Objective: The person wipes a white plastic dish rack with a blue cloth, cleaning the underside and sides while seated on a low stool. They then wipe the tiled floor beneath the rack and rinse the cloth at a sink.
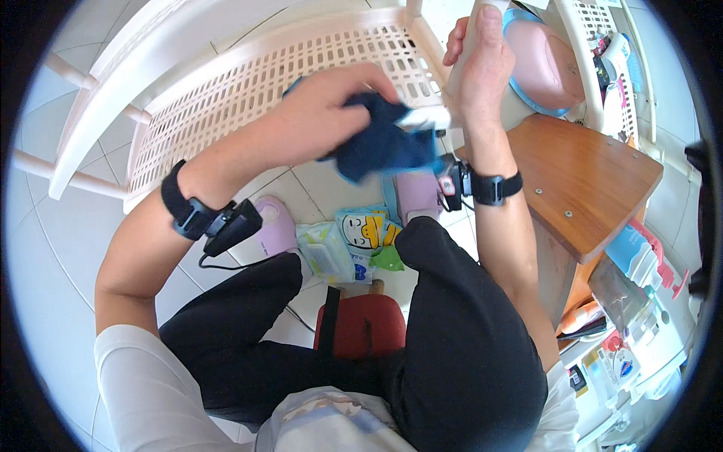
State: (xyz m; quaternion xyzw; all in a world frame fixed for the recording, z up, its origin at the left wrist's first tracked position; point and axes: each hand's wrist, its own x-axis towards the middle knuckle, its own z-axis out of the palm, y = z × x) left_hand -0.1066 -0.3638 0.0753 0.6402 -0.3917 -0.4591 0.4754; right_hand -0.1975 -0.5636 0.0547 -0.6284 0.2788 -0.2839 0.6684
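Observation:
My left hand (333,113) grips a dark blue cloth (384,138) with a lighter blue edge. Blurred, the cloth hangs beside a white corner piece (426,117) of a cream plastic rack; I cannot tell whether they touch. Around the rack's pale upright post (470,53) my right hand (484,70) is closed, thumb on the near side. The rack lies tipped before me, its slotted shelf (271,79) stretching to the left behind my left hand.
Between my slippers lie a wet-wipe pack (325,251) and several colourful packets (364,229) on the tiles. A red stool (361,325) is beneath me. To the right stand a brown wooden board top (582,175), a pink basin (545,62), another rack (587,85) and bottles (632,254).

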